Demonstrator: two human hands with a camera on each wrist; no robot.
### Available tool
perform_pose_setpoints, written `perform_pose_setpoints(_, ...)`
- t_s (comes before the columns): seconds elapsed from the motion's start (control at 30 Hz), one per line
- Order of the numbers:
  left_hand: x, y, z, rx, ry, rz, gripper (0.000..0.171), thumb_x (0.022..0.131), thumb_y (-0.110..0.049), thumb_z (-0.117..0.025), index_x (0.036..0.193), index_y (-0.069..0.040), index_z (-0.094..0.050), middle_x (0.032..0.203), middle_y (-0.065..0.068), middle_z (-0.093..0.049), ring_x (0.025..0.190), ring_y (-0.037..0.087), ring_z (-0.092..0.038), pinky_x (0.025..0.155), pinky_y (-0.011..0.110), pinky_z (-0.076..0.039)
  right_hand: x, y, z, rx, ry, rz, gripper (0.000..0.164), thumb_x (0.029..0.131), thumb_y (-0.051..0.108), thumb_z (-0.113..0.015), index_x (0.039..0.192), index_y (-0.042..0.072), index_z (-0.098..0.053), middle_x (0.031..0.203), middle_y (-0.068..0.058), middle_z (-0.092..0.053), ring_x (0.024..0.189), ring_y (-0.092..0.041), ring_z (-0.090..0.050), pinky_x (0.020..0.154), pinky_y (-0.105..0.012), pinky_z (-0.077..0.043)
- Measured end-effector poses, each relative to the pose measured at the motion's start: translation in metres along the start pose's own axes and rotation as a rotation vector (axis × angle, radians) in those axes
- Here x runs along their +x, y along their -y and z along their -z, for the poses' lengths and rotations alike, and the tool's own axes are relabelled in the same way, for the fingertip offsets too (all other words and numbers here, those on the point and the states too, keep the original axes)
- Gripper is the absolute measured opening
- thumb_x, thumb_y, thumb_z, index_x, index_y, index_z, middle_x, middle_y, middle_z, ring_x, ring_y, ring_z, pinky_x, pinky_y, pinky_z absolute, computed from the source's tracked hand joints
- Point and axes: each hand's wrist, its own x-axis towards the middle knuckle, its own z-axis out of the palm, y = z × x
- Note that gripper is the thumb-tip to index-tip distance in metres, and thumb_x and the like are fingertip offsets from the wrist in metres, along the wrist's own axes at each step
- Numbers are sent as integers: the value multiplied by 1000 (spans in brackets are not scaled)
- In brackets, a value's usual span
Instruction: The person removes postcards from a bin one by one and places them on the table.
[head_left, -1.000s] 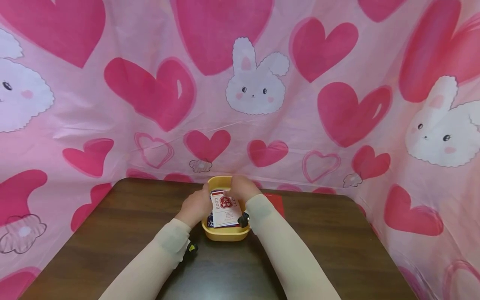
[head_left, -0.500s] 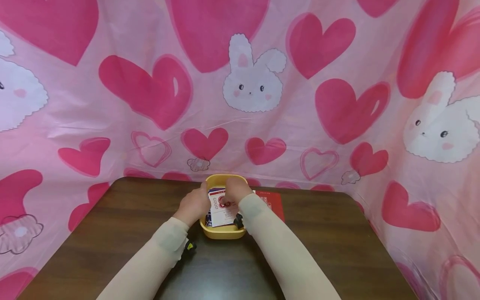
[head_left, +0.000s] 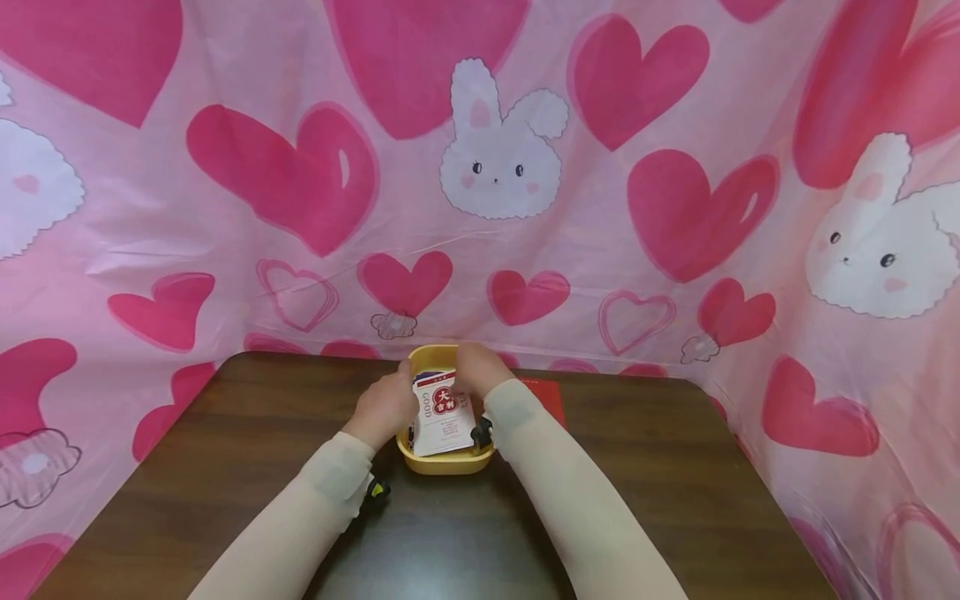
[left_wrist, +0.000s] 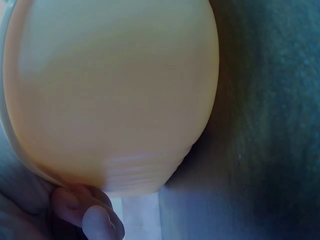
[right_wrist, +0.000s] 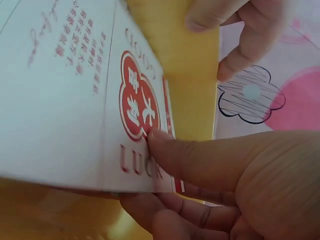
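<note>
A yellow oval plastic basket [head_left: 447,466] stands on the table, holding a stack of flat printed items. My left hand [head_left: 384,408] grips its left rim; in the right wrist view the left thumb [right_wrist: 202,22] is inside the wall and fingers are outside. My right hand [head_left: 480,371] pinches a white card [head_left: 442,421] with red "GOOD LUCK" print and a red emblem. In the right wrist view its thumb [right_wrist: 175,152] lies on the card's face, with fingers curled beneath. A bit of dark blue patterned material shows under the card; the rest is hidden.
A flat red item [head_left: 550,398] lies on the table right of the basket, partly behind the right forearm. The dark wooden table [head_left: 675,483] is backed by a pink cloth [head_left: 420,225] with hearts and rabbits, close behind the basket.
The right thumb has moved off the emblem to the card's right edge. The card has shifted left and now covers more of the blue material. The left hand stays on the rim.
</note>
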Motion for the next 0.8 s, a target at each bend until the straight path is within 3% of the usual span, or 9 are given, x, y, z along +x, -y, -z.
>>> perform_pose_setpoints(0.23,0,2,2,3,-1,3,82,107,-20,-66,177,1,-28,148,26,-71,109,37,-72,107,64,-64,-7,7,3,62,-18,-42,17,93,8,-89,105,6,-78,108,-7,-79,95,-26,-71,105,-43,-66)
perform_pose_setpoints(0.47,-1,0,2,-7,11,12,80,109,-20,-64,177,1,-27,151,26,-69,110,36,-71,108,64,-63,-1,-6,8,217,33,45,28,93,4,-87,118,6,-75,111,-10,-78,102,-27,-71,101,-45,-65)
perform_pose_setpoints(0.63,-2,0,2,-24,24,27,80,109,-21,-67,176,0,-29,148,26,-69,112,37,-71,108,64,-64,3,-28,13,395,24,50,34,96,8,-84,129,10,-75,122,-12,-77,108,-28,-71,105,-47,-64)
perform_pose_setpoints(0.8,-1,0,2,-39,24,30,83,109,-22,-68,178,-2,-26,154,26,-66,122,39,-72,113,65,-61,-2,-55,24,681,21,54,44,100,3,-78,143,6,-71,123,-17,-79,101,-25,-76,88,-39,-68)
